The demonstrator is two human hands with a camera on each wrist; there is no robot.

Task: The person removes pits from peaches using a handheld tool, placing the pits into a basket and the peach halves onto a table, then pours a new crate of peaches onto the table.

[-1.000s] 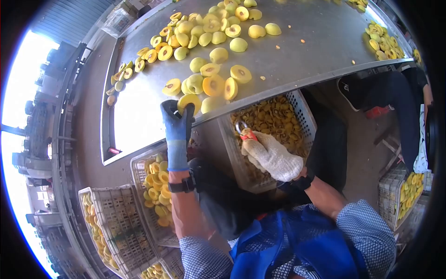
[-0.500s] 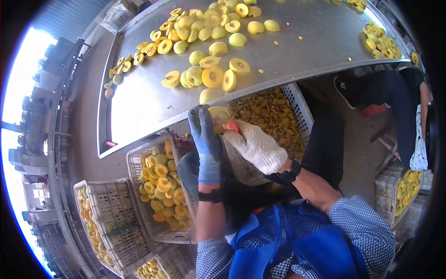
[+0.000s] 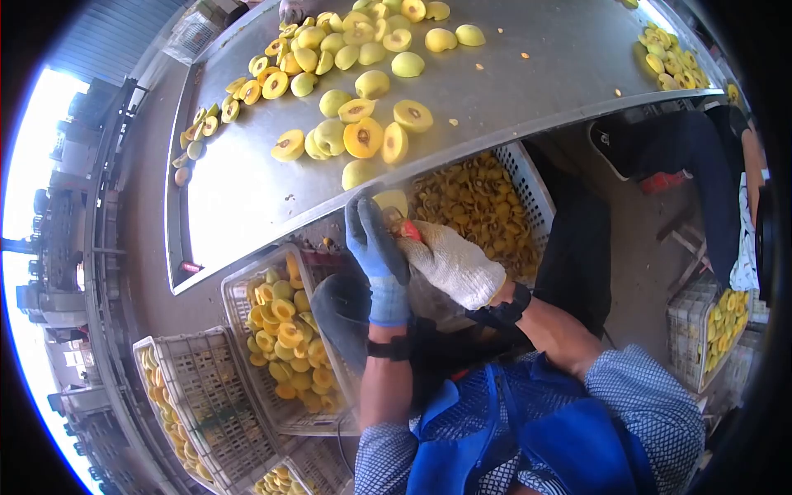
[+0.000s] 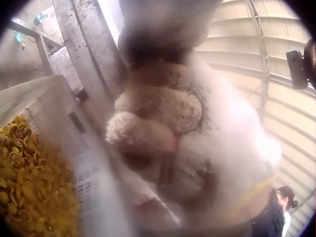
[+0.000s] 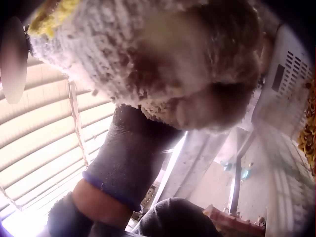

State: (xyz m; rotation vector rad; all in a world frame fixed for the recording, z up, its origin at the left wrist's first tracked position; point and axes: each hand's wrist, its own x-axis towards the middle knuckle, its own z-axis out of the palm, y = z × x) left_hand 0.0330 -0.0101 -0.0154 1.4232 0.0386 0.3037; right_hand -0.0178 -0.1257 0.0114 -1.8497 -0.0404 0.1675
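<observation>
In the head view my left hand (image 3: 378, 256), in a blue and grey glove, holds a yellow-green fruit half (image 3: 391, 200) just off the table's near edge. My right hand (image 3: 452, 262), in a white knitted glove, grips a red-handled tool (image 3: 409, 230) against that fruit; the tool's tip is hidden. The two hands meet. In the left wrist view the right glove's curled fingers (image 4: 153, 111) show large and blurred. The right wrist view has the white glove (image 5: 148, 59) in front of the left glove (image 5: 131, 150).
Halved fruit (image 3: 363, 138) lies scattered on the metal table (image 3: 528, 91). Below its edge stands a crate (image 3: 536, 194) of small brown-yellow pieces (image 3: 483, 206). Crates of fruit halves (image 3: 289, 330) stand at the left, another crate (image 3: 689, 338) at the right. A person's dark-trousered leg (image 3: 697, 186) is at right.
My left hand has brought a fruit half from the table edge rightward to the right hand, and the tool has moved onto it. Another gloved hand has appeared at the table's far side.
</observation>
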